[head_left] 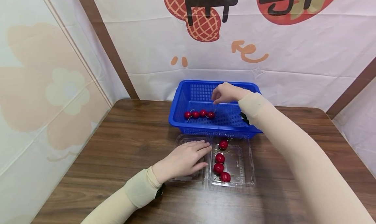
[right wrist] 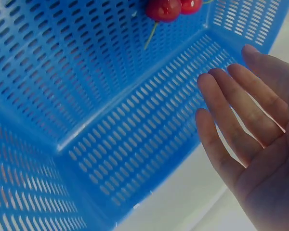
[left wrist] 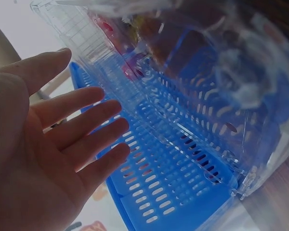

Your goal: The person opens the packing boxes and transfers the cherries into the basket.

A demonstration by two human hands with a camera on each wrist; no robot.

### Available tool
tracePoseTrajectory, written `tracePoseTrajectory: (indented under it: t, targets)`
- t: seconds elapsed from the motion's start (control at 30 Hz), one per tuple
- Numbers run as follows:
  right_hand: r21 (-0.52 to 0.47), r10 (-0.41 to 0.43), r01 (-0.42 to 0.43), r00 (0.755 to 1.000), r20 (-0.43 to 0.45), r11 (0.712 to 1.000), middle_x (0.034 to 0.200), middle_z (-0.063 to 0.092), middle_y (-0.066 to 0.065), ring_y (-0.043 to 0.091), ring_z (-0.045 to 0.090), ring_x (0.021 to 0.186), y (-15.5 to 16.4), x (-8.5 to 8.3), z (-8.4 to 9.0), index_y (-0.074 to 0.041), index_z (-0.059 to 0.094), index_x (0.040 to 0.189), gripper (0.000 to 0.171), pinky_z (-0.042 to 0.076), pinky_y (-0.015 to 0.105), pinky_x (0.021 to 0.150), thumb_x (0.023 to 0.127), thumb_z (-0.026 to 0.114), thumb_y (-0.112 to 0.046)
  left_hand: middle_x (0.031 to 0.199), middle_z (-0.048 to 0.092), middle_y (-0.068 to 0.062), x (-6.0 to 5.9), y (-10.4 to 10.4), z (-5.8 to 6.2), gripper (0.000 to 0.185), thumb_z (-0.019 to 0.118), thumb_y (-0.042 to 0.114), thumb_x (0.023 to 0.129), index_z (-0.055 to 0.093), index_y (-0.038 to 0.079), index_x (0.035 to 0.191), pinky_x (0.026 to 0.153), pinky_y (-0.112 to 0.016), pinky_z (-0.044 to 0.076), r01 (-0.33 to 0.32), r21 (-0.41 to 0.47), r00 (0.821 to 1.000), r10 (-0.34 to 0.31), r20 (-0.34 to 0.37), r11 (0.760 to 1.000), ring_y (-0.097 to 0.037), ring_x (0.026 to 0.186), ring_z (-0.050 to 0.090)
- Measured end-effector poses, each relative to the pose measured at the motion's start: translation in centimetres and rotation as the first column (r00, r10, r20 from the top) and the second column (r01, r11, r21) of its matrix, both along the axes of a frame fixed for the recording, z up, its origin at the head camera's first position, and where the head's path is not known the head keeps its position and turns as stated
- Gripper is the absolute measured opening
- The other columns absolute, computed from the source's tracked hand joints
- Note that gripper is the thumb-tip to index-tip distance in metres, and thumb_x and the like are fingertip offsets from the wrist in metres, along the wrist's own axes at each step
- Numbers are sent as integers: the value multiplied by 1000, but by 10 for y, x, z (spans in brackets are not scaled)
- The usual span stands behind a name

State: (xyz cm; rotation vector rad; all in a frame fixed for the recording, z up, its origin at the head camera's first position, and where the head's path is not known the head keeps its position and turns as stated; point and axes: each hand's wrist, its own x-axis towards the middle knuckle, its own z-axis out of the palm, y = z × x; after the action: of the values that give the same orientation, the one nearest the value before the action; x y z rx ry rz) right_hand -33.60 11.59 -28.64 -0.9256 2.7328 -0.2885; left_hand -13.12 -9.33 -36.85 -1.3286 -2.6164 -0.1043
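Left hand: the left hand [head_left: 182, 161] is lying flat with fingers straight, pressing on the lid half of the clear clamshell box [head_left: 243, 171].
Right hand: the right hand [head_left: 225, 93] is hovering over the blue basket [head_left: 182, 93], fingers relaxed and holding nothing.
Cherries: four cherries in the basket [head_left: 199, 113] are lying in a row; four cherries in the box [head_left: 221, 163] are sitting in its right half.
Surface: the wooden surface [head_left: 117, 142] is carrying the basket just behind the box.

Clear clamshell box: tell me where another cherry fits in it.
In the clear clamshell box, the right strip beside the column of four cherries is bare. The left half lies under the left hand. In the blue basket, the floor right of its four cherries is bare too.
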Motion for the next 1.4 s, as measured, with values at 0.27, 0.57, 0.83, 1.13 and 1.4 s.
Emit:
tracePoseTrajectory:
  t: [0.27,0.57,0.83,1.13,1.4]
  targets:
    - [-37,71,-75,993,-97,996,100,72,11,22,69,91,14,10,16,-6,69,105,21,56,39,83,85,70,-14,134,58,-8,0,3,0,50,58,40,92,57,9,131,106,-36,42,-1,-10,1000,1,11,1000,-23,127,52]
    - [-70,107,-120,980,-169,990,95,73,7,20,69,87,20,24,36,-9,69,103,21,56,38,83,85,71,-20,133,58,-8,0,3,1,49,58,39,92,57,8,131,106,-35,42,9,-5,1000,-9,-10,1000,-23,126,53]
    - [-89,204,-232,946,-250,969,96,73,7,20,69,87,20,52,47,-9,70,102,19,57,37,81,85,71,-17,133,58,-8,0,4,0,49,58,39,92,57,8,130,106,-35,43,15,0,1000,-15,-14,1000,-23,125,53]
    - [-57,276,-305,915,-294,951,101,72,3,14,69,86,20,86,47,-12,70,104,21,57,32,79,85,71,-22,134,57,-8,-1,3,-1,50,57,40,92,56,9,132,106,-36,42,9,2,1000,-9,13,1000,-24,127,52]
    - [-52,304,-335,902,-306,941,101,72,1,11,69,85,26,104,39,-14,71,104,21,57,31,77,85,71,-24,134,57,-8,-2,3,-1,50,58,40,92,56,8,131,106,-37,43,8,7,1000,-8,13,1000,-24,126,52]
